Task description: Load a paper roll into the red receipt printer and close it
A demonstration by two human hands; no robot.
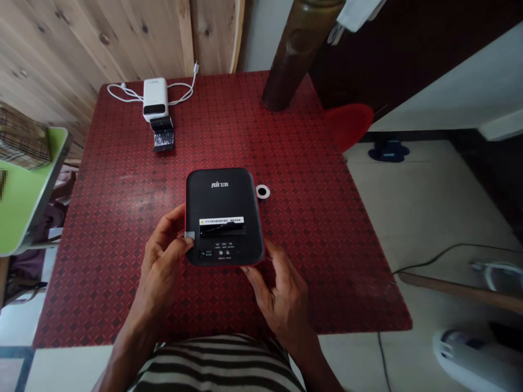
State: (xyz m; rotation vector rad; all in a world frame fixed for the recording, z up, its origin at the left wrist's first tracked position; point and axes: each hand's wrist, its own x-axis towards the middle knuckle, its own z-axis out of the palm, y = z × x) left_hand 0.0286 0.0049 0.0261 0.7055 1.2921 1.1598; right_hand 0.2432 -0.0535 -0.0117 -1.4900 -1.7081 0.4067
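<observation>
As I read the head view from afar, the black device (224,204) sits mid-dial over the red table (327,239), clasped by the left hand (163,253) at 8 o'clock and the right hand (284,286) at 4. A white unit (155,93) lies at 11, a white ring (266,195) at 2, both untouched. I judge the two-handed grasp complete and release not yet made; whether work on the dark strip (220,228) across its face is finished, I cannot tell.

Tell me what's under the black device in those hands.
Below the black device is the red table; a white ring shows beside the device's right edge. The left hand and right hand hold its sides. The device's underside and the table directly below are covered.
</observation>
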